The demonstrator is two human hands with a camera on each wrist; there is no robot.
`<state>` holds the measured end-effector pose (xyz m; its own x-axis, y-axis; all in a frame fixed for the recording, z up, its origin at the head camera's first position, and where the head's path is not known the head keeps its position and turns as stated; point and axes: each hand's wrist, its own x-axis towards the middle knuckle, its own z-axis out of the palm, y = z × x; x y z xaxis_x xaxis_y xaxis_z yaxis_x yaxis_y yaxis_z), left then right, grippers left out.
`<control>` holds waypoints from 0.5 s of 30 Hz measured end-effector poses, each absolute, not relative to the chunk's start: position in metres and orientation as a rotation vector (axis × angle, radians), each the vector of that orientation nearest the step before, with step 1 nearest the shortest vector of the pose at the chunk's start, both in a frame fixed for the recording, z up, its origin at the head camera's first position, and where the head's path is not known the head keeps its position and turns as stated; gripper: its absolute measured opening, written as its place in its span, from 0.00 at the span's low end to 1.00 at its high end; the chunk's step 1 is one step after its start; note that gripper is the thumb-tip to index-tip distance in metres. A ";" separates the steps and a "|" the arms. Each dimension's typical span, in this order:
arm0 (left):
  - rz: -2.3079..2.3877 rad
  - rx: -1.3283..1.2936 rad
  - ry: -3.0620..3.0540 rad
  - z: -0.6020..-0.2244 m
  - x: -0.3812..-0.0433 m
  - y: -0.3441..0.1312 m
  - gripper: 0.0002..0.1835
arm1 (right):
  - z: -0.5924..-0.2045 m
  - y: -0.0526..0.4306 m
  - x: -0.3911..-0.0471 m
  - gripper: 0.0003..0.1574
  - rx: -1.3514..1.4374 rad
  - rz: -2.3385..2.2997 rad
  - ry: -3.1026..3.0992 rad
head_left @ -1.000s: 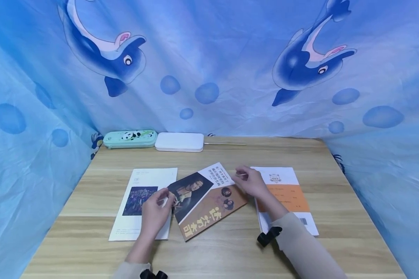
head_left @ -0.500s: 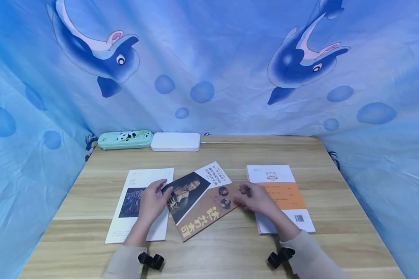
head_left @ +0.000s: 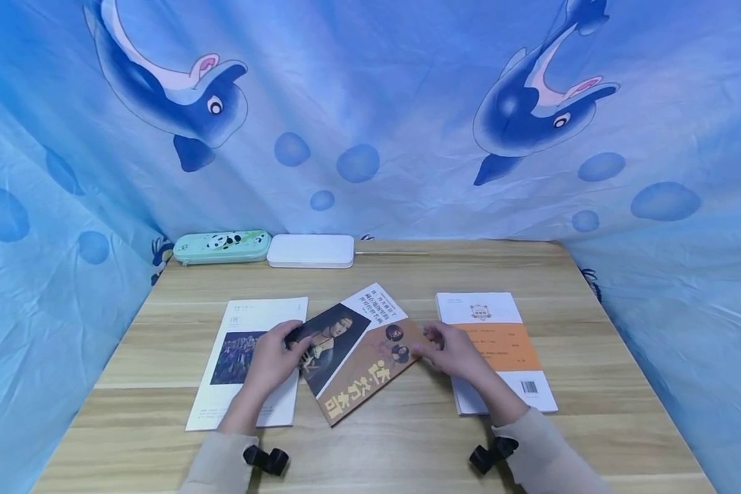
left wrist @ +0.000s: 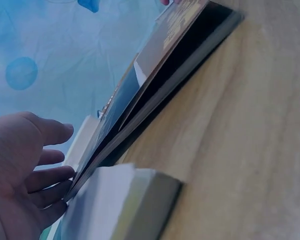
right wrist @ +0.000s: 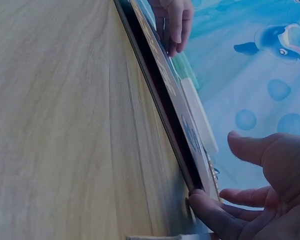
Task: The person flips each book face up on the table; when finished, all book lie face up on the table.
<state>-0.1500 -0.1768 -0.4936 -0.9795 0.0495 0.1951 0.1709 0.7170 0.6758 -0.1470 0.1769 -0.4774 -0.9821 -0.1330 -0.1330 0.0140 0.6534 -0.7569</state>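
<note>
A book with a brown and white cover and a dark portrait lies slanted at mid-table. Its cover stands slightly raised, leaving a dark gap above the pages, as the left wrist view shows along the book's side. My left hand is at its left corner, fingertips at the edge and thumb apart from the cover. At the opposite corner, my right hand touches the edge with its fingers. In the right wrist view that thumb sticks up away from the book.
Left of the middle book lies a white book with a dark picture, partly under my left arm. A white and orange book stack is at right. Behind are a green panda pencil case, a white case and a thin rod.
My right hand has come down from the book's upper right corner to its right-hand edge. The book has turned slightly, and the head view has shifted a little.
</note>
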 end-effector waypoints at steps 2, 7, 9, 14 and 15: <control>-1.092 -0.194 -2.756 -0.494 -0.147 -0.178 0.21 | -0.478 0.175 -0.150 0.35 -0.100 -1.220 2.706; -1.049 -0.214 -2.766 -0.495 -0.137 -0.179 0.22 | -0.480 0.169 -0.160 0.33 -0.135 -1.217 2.731; -1.053 -0.217 -2.769 -0.494 -0.133 -0.179 0.22 | -0.482 0.167 -0.165 0.32 -0.161 -1.212 2.755; -1.102 -0.291 -2.771 -0.493 -0.124 -0.176 0.24 | -0.484 0.164 -0.179 0.32 -0.213 -1.178 2.821; -1.107 -0.301 -2.777 -0.493 -0.122 -0.175 0.24 | -0.484 0.164 -0.181 0.32 -0.215 -1.180 2.822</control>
